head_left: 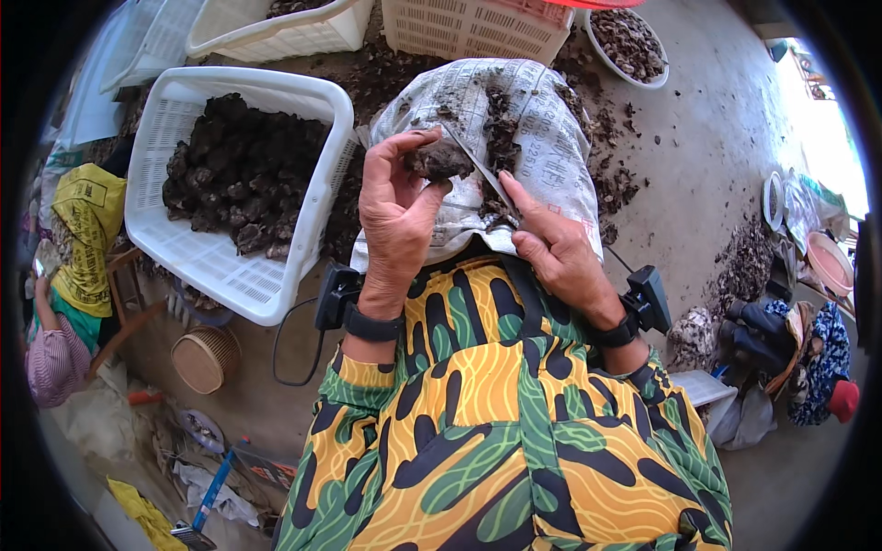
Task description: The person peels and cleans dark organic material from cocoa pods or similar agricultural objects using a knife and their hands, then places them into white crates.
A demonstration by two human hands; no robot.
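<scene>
A dark, lumpy clump (441, 160), perhaps a fungus or tuber, is pinched between the thumb and fingers of my left hand (400, 206). My right hand (561, 251) grips a knife, its forefinger laid along the narrow metal blade (490, 178). The blade slants up and left, its tip close beside the clump; whether they touch I cannot tell. Under both hands a white woven sack (561, 148) covers my lap, with dark crumbs and shavings in its folds. The knife's handle is hidden in my right hand.
To the left, a white plastic basket (238, 279) holds a heap of dark clumps. More crates (475, 31) and a bowl of pieces (661, 79) stand ahead. Dark scraps litter the floor. A wicker basket (200, 361) sits at lower left. Other people (62, 358) are at both sides.
</scene>
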